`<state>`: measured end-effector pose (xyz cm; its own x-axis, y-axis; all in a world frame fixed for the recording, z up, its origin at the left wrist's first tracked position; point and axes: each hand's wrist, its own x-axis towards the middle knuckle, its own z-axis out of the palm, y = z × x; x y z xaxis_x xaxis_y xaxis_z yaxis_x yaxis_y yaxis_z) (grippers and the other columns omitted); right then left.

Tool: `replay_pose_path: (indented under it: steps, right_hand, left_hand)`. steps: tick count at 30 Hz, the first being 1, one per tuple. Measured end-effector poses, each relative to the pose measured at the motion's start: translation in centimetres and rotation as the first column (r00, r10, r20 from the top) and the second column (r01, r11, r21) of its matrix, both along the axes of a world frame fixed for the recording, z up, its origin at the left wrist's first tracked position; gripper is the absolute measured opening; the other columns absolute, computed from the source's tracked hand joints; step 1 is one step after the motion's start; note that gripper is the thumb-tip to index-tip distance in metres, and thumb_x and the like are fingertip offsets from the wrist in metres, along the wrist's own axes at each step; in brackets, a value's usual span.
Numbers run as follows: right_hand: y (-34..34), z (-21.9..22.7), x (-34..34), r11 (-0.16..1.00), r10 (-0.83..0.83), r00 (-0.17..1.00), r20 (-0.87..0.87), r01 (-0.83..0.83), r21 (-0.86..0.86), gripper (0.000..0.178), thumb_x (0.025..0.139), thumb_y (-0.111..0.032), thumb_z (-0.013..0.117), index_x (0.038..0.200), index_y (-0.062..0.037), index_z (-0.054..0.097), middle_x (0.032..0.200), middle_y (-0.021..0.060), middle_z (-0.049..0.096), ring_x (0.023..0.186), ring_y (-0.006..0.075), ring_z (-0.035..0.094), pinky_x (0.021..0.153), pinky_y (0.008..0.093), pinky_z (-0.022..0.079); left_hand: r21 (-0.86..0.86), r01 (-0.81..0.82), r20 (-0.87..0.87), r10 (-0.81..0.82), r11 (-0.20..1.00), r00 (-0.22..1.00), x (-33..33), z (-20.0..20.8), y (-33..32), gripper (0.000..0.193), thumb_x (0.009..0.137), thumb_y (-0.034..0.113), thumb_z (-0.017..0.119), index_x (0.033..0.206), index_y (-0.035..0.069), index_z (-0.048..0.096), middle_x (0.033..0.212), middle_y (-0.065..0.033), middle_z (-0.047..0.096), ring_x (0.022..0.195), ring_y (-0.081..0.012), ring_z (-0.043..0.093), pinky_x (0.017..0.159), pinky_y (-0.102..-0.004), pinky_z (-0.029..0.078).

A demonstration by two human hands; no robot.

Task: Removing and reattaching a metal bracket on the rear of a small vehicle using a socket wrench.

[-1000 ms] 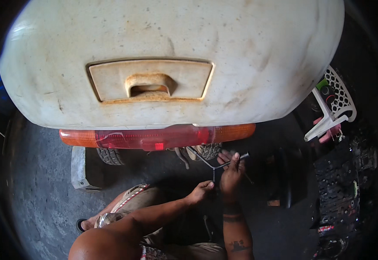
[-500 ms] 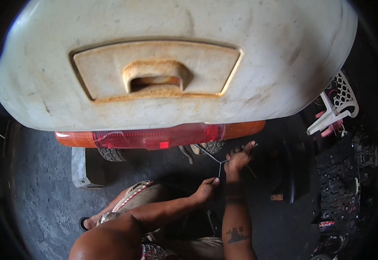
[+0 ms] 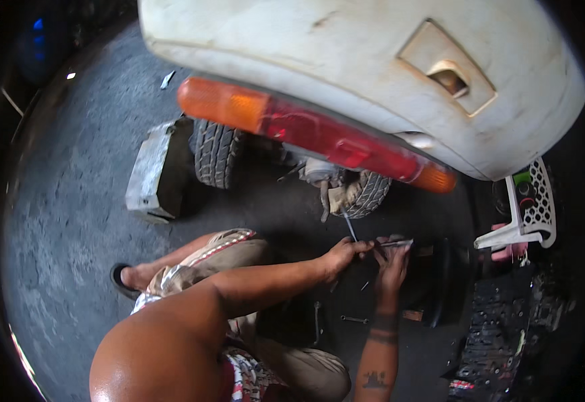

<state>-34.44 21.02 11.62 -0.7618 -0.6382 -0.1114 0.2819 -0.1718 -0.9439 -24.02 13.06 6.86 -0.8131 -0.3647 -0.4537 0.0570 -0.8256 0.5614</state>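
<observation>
While wheel sits mounted under white vehicle: left hand pinching thin rod, right hand gripping small tool; work seemingly midway, unfinished.

A thin grey cable runs as a fine, nearly straight line, slanting up and slightly leftward from the left grip, whose fingertips pinch its lower end, toward the underside of the vehicle above. A slim, pale metal tool lies almost level, just above the right grip, which closes around it; its bare end sticks out to the right past the fingers, and its near end points toward the left grip, close beside the cable's lower end.
</observation>
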Motion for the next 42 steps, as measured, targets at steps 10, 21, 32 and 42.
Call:
replay_pose_path:
  steps: [10, 21, 32, 42]
  right_hand:
    - [2.2, 2.4, 9.0, 0.923, 0.384, 0.539, -0.75, -0.255, 0.289, 0.027, 0.096, -0.014, 0.04, 0.096, 0.0005, 0.064, 0.101, 0.0146, 0.064, 0.089, 0.026, 0.062, 0.08, 0.0366, 0.048]
    - [-16.1, -9.8, 6.4, 0.802, 0.337, 0.895, -0.291, -0.111, 0.587, 0.051, 0.074, -0.025, 0.076, 0.111, 0.0047, 0.057, 0.098, 0.0133, 0.063, 0.085, 0.023, 0.061, 0.075, 0.0362, 0.048]
    - [-16.5, -11.1, 3.4, 0.736, 0.477, 0.837, -0.269, -0.213, 0.643, 0.031, 0.081, -0.026, 0.075, 0.098, -0.0008, 0.066, 0.079, 0.0017, 0.061, 0.071, 0.0118, 0.053, 0.064, 0.0283, 0.043]
    - [-15.2, -9.3, 3.4, 0.676, 0.544, 0.813, -0.209, -0.277, 0.683, 0.031, 0.091, -0.032, 0.062, 0.104, -0.0042, 0.065, 0.073, -0.0055, 0.052, 0.06, 0.0023, 0.043, 0.047, 0.0189, 0.035]
  left_hand:
    - [0.247, -0.027, -0.091, 0.051, 0.969, 0.995, 10.5, -8.9, 0.8, 0.046, 0.087, 0.058, 0.054, 0.095, 0.014, 0.065, 0.071, -0.0021, 0.055, 0.062, -0.015, 0.049, 0.054, -0.028, 0.04]
    - [-0.003, -0.456, 0.098, 0.454, 0.89, 0.886, 10.0, -13.5, -4.3, 0.042, 0.083, 0.009, 0.056, 0.124, -0.001, 0.055, 0.107, -0.0071, 0.063, 0.1, -0.0167, 0.056, 0.09, -0.0286, 0.041]
    - [-0.502, -0.043, 0.295, 0.218, 0.864, 0.93, 8.3, -15.6, -5.0, 0.029, 0.087, 0.011, 0.057, 0.114, 0.001, 0.059, 0.108, -0.0167, 0.064, 0.105, -0.0245, 0.059, 0.091, -0.0342, 0.042]
    - [-0.54, -0.155, 0.231, 0.323, 0.827, 0.918, 5.3, -14.4, -6.8, 0.029, 0.088, 0.013, 0.055, 0.115, 0.002, 0.061, 0.107, -0.0198, 0.065, 0.104, -0.0293, 0.061, 0.09, -0.0368, 0.043]
